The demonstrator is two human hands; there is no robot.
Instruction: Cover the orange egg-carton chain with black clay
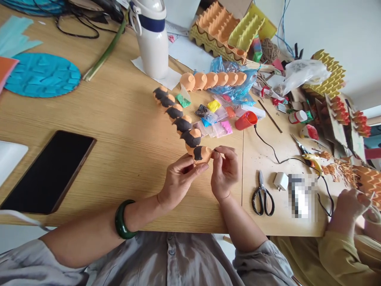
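Observation:
An orange egg-carton strip (187,119) slants over the table, a row of cups partly covered in black clay-like patches. My left hand (177,180) grips its near end, thumb along the last cup. That cup carries a smaller black patch (197,153) than the others. Beside it, my right hand (224,171) is closed in a pinch at the cup's right edge; a tiny dark bit seems to show at the fingertips, too small to name. A second, plain orange strip (212,80) lies farther back. Small bags of coloured clay, including a yellow one (213,105), lie near the strips.
Black-handled scissors (262,196) and a white charger plug (280,181) lie to the right. A red cup (246,120), white bottle (153,43) and stacked egg trays (214,29) stand behind. A phone (49,172) lies left. Another person's hand (351,204) is at far right.

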